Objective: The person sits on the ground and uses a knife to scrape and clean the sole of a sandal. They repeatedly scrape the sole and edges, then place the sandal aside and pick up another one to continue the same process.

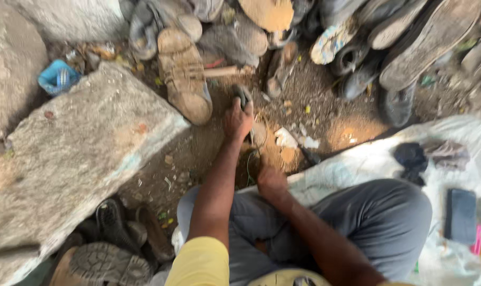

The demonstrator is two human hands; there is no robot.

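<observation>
The left hand (237, 121) is closed around a small dark object (243, 95) — too blurred to tell what it is — held over the dirt just right of the big grey stone slab (76, 153). The right hand (271, 181) sits lower, near the person's grey-trousered knee, pressed down on something by the ground; whether its fingers are gripping or flat I cannot tell. Just beyond the slab's far corner lies a worn tan sandal (185, 74), sole up, with a heap of old shoes (357, 47) spread behind it. A blue scrap (58, 77) lies off the slab's far left edge — and well right of the slab, a white sheet (452, 137) carries a dark flat case (460, 214).
</observation>
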